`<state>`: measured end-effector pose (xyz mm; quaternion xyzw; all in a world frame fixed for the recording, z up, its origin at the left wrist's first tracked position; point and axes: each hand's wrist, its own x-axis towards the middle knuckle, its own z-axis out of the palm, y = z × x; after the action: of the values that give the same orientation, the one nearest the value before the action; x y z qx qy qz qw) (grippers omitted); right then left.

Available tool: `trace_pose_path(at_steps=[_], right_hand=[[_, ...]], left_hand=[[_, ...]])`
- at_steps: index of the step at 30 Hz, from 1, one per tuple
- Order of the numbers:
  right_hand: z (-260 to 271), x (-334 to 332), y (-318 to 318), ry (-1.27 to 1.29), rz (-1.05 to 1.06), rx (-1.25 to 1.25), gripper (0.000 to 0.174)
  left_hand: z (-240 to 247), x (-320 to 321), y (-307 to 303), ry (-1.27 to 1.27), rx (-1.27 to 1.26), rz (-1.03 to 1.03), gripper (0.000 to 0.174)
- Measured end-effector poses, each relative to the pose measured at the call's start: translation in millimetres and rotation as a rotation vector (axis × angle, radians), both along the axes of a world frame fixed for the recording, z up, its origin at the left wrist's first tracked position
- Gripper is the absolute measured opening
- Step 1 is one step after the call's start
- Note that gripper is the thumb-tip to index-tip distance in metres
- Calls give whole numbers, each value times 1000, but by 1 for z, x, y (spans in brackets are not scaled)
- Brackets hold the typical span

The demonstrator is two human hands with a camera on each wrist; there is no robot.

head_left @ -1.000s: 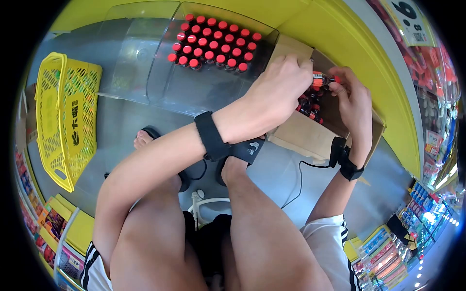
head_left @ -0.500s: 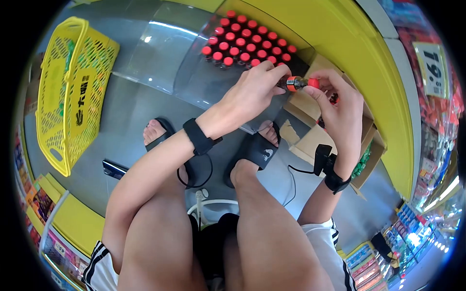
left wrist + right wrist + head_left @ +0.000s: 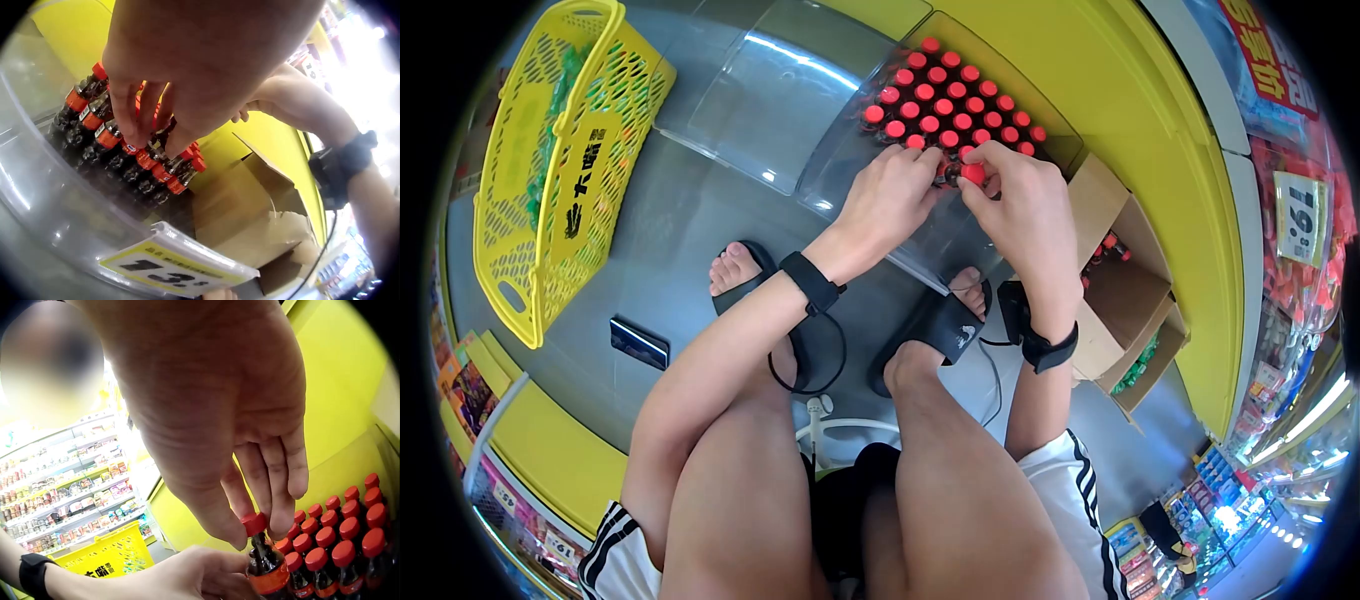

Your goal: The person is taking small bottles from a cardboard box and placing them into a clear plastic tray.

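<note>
right hand (image 3: 1022, 205) pinching the red cap (image 3: 254, 524) of a lil dark bottle (image 3: 269, 580), left hand (image 3: 884, 206) gripping its body, bottle's at the clear bin (image 3: 836, 160), right by packed red-capped bottles (image 3: 945, 106)

The basket (image 3: 586, 190) reads 大嘴, price card (image 3: 1300, 217) 19.8, bin tag (image 3: 178, 265) apparently 13.8.

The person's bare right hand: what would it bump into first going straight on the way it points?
Past the small, dark, red-capped bottle it pinches, the bare right hand would probably first meet the close-packed rows of upright, red-capped dark bottles, though depth is hard to judge.
</note>
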<state>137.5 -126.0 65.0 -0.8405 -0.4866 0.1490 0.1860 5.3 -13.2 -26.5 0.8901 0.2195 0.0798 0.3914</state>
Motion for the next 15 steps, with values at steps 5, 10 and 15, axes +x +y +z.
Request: trace_pose_path(at_steps=[5, 10, 15], right_hand=[[-22, -6, 7, -20, 17, -15, 17], [-34, -8, 9, -6, 39, -40, 15], [-45, -6, 10, -5, 45, -93, 22]], left_hand=[[-13, -6, 2, 54, 112, 15, 27], [-31, -5, -4, 80, 120, 33, 24], [-39, -1, -6, 133, -130, 91, 24]])
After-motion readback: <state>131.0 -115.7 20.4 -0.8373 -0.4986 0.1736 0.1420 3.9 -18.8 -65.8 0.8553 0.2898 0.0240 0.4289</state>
